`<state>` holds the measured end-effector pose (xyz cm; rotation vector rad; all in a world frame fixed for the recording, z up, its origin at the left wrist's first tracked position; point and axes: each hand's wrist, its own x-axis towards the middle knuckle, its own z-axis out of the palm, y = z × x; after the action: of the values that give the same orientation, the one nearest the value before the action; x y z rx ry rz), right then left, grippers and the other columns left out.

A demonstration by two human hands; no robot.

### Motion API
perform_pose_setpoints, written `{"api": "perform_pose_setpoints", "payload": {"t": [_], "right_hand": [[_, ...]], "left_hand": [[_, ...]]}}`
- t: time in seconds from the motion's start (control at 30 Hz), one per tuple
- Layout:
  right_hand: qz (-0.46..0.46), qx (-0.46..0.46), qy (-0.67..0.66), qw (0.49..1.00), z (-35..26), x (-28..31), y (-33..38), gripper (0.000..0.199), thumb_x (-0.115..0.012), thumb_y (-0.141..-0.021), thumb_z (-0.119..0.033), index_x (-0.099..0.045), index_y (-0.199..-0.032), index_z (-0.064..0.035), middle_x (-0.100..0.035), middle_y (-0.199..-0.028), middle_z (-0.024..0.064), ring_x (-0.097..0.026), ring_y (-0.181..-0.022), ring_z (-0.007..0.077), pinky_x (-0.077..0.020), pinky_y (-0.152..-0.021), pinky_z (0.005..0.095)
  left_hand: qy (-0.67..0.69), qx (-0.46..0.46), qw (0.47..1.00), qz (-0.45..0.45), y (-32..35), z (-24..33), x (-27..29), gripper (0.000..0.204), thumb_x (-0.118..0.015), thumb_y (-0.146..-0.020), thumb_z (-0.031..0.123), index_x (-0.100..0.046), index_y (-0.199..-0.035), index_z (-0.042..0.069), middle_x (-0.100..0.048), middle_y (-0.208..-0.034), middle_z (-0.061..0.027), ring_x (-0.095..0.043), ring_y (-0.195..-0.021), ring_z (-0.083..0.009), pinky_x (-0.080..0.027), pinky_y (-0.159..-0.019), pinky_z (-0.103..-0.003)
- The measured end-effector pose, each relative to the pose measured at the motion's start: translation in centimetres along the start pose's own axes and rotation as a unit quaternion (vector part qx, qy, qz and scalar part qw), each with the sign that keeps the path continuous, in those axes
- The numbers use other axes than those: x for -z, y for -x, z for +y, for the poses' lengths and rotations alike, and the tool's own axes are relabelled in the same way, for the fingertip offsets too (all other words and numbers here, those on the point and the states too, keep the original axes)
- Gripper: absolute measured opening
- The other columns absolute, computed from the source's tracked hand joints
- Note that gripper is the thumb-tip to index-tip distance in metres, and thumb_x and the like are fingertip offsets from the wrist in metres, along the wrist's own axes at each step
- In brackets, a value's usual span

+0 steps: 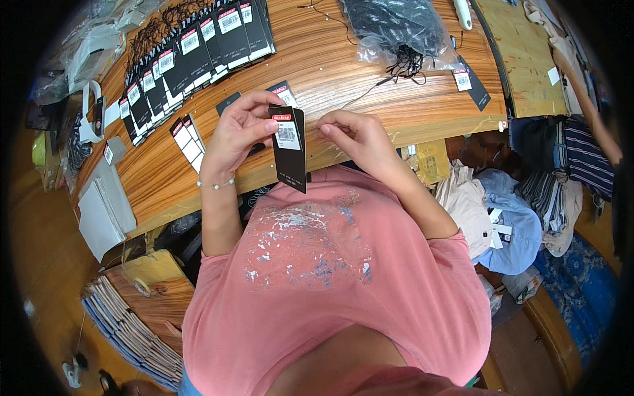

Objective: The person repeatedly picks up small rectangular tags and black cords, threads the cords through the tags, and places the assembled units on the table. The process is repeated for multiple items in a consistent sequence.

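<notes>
A black rectangular hang tag hangs upright from the thumb and fingertips of the left hand, pinched at its top edge, its long side running down below the hand. Its face carries a small red patch at the top and a white barcode label just beneath, the lower half plain black. The tag sits just beside the right hand, whose pinched fingertips point toward its upper edge.

A pink short-sleeved T-shirt is worn, its chest marked by a worn, flaking silvery-white and blue print. A thin bracelet of pale beads is seen around the left wrist.
</notes>
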<state>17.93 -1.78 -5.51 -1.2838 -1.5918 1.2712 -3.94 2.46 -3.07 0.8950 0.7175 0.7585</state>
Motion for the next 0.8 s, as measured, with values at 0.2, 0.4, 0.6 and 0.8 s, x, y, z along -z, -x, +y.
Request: {"api": "perform_pose_setpoints", "payload": {"t": [0.2,0.4,0.6,0.8], "right_hand": [[-0.011,-0.021,0.030,0.999,-1.2,0.8,-0.4,0.018,-0.056,-0.081,-0.011,-0.059,-0.096,-0.0021,-0.061,-0.073,0.0141,-0.058,-0.058,0.0196,-0.0451,-0.056,0.0307],[0.187,0.099,0.314,0.925,1.8,6.2,-1.0,0.018,-0.058,-0.077,-0.009,-0.061,-0.094,-0.0061,-0.058,-0.076,0.0114,-0.058,-0.070,0.0245,-0.0458,-0.060,0.0363],[0.175,0.033,0.231,0.956,2.3,8.1,-1.6,0.013,-0.064,-0.074,-0.008,-0.065,-0.086,-0.0029,-0.054,-0.072,0.0057,-0.051,-0.064,0.0151,-0.0413,-0.057,0.0266],[0.117,0.046,0.039,0.991,-0.3,6.8,-1.6,0.012,-0.067,-0.071,-0.006,-0.065,-0.082,-0.0010,-0.052,-0.071,0.0007,-0.042,-0.058,0.0057,-0.0354,-0.053,0.0192]], "left_hand": [[0.006,0.000,1.000,0.000,0.1,-0.2,0.2,0.032,-0.060,-0.076,-0.001,-0.049,-0.106,0.001,-0.058,-0.096,-0.0079,-0.057,-0.075,-0.0065,-0.045,-0.056,-0.015],[0.012,-0.003,1.000,-0.004,0.4,-0.4,0.3,0.032,-0.060,-0.077,-0.001,-0.049,-0.107,0.002,-0.058,-0.097,-0.0078,-0.057,-0.076,-0.0069,-0.045,-0.057,-0.015],[0.021,0.008,0.999,-0.031,-0.2,-0.3,-0.5,0.030,-0.059,-0.077,-0.001,-0.050,-0.106,0.000,-0.057,-0.098,-0.0073,-0.057,-0.076,-0.0067,-0.046,-0.059,-0.016],[-0.096,-0.006,0.995,-0.022,-1.3,0.9,-3.6,0.022,-0.060,-0.078,0.002,-0.056,-0.100,-0.001,-0.056,-0.103,-0.0070,-0.058,-0.084,-0.0100,-0.049,-0.070,-0.020]]}}
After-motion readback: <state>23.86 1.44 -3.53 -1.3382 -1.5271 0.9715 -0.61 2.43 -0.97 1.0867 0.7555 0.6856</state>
